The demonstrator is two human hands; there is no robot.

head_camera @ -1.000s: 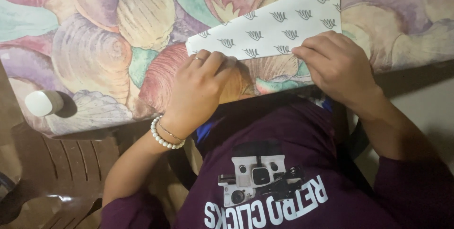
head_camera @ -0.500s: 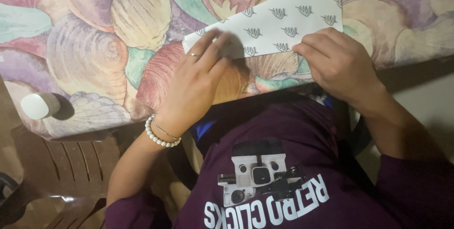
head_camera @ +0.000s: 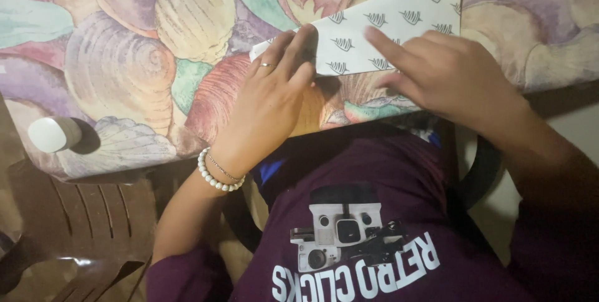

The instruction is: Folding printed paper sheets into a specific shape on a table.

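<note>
Folding step: patterned paper sheet is pinned flat on the shell-print table.
Left hand is pressed open on its left end, right hand on the lower edge; firm creasing is judged next. Small white cylinder sits well apart.

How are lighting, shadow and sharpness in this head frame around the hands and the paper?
Head view: warm, dim light; the patterned paper is bright yet readable, without glare. The left hand casts a dark shadow on the shell-print tablecloth. The right hand looks slightly soft; the lower corners fall into darkness.
</note>
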